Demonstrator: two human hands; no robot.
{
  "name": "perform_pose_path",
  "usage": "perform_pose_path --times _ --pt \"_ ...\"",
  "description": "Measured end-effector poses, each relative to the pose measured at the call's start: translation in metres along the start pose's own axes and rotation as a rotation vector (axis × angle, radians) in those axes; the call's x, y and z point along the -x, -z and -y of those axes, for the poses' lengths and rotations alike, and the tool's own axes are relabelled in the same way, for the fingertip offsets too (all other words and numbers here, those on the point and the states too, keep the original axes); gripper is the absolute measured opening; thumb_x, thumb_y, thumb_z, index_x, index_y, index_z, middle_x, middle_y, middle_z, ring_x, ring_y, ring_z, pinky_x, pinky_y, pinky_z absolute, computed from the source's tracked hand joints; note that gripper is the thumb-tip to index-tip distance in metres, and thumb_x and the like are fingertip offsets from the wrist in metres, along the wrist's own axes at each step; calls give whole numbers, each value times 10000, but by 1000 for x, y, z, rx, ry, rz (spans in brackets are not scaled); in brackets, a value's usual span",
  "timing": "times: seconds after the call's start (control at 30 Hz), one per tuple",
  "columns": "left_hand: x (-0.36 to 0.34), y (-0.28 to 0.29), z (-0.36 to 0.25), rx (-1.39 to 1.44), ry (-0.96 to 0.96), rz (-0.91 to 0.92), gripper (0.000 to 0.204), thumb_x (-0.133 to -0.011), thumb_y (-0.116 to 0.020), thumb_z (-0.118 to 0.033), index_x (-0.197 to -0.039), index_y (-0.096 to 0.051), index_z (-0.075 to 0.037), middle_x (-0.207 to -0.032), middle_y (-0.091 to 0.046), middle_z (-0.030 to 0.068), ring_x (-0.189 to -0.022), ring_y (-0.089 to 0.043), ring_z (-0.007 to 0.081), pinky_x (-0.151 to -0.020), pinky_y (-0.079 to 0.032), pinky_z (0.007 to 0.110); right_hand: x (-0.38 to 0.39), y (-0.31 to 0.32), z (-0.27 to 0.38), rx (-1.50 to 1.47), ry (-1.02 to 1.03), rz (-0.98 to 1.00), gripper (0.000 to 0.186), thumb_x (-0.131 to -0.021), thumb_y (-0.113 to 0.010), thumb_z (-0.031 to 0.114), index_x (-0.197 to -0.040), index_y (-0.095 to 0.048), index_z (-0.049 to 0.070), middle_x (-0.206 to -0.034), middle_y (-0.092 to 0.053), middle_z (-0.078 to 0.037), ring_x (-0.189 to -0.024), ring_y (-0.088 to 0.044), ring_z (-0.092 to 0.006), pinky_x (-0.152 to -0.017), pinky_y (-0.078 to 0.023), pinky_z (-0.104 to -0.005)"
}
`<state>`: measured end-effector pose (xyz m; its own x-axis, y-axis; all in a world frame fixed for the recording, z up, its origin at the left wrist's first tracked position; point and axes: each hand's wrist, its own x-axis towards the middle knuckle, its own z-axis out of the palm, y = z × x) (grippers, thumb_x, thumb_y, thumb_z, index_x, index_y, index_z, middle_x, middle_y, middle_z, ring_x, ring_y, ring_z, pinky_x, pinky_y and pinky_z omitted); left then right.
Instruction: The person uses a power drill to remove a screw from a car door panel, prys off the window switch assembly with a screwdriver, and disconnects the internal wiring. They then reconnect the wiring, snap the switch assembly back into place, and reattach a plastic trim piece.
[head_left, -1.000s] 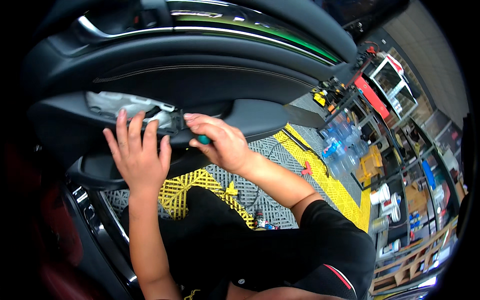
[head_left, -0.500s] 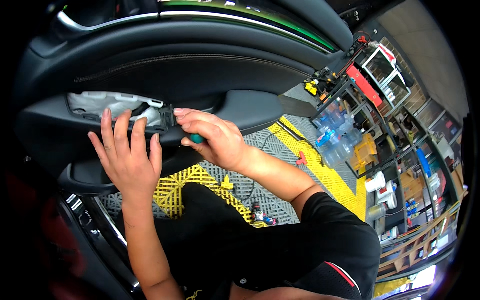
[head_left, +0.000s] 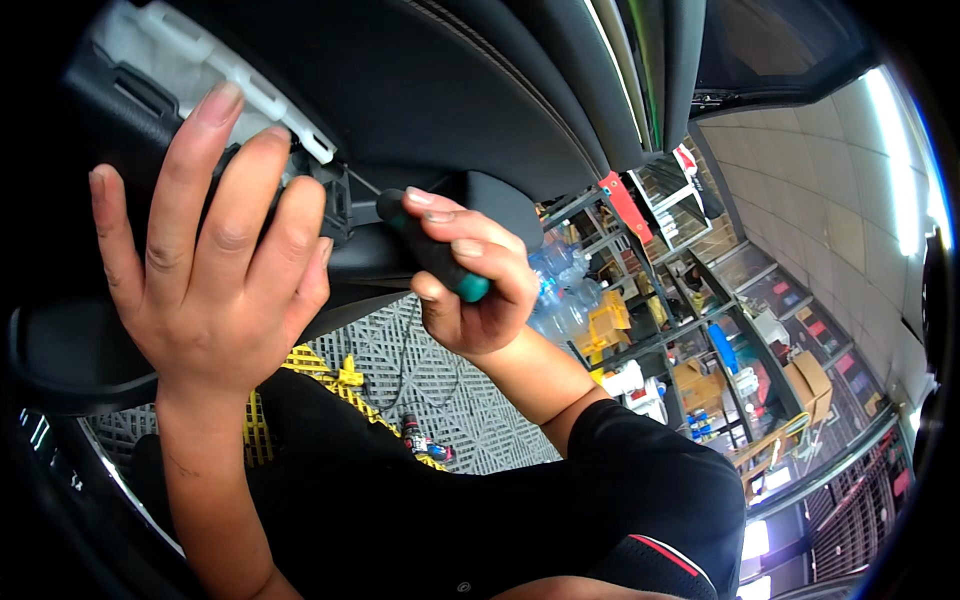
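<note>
A black car door panel [head_left: 400,90] fills the upper left, with an opening that bares a white plastic strip [head_left: 255,95] and crumpled pale sheeting. My left hand [head_left: 220,240] lies over the lower edge of this opening, fingers spread, fingertips at the white strip and the dark trim. In my right hand [head_left: 490,270] is a screwdriver [head_left: 432,245] with a black and green handle. Its thin shaft points up and left to the black bracket [head_left: 335,205] at the opening's right end; where the tip rests I cannot tell.
The armrest [head_left: 500,205] ends right of the screwdriver. Below lies a grey and yellow grid floor [head_left: 480,420] with a small bottle [head_left: 412,432] on it. Clear water jugs [head_left: 565,290], cardboard boxes [head_left: 808,385] and shelving stand at the right.
The view has come closer and tilted. My right hand has turned, so the screwdriver's handle and shaft now show. My left hand stays spread at the opening.
</note>
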<state>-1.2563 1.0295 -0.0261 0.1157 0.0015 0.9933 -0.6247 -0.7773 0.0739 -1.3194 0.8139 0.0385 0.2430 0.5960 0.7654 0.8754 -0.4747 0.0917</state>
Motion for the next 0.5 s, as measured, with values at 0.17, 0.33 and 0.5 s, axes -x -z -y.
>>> perform_pose_path --times 0.17,0.33,0.5 --pt "4 -27 18 -21 -102 -187 259 -1028 -468 -392 -1077 -696 -278 -1337 -629 -47 -1428 -489 235 -1298 -46 534 -5 -10 -2 119 85 -43 463 -917 -741 -14 -1312 -516 77 -1296 -574 -258 -1163 -672 -449 -967 -600 -524" --pt "6 -26 19 -24 -91 -153 303 -1042 -407 -397 -1074 -688 -289 -1322 -632 -61 -1378 -535 235 -1279 -76 515 -5 -14 -5 216 102 -38 539 -857 -768 -84 -1307 -531 95 -1318 -560 -259 -1163 -676 -441 -960 -610 -493" --pt "5 -24 22 -21 -132 -124 318 -1042 -397 -399 -1072 -695 -292 -1325 -633 -60 -1349 -557 238 -1239 -141 505 -6 -14 -3 276 87 -30 619 -806 -764 -148 -1308 -517 117 -1302 -571 -266 -1150 -682 -449 -956 -611 -483"
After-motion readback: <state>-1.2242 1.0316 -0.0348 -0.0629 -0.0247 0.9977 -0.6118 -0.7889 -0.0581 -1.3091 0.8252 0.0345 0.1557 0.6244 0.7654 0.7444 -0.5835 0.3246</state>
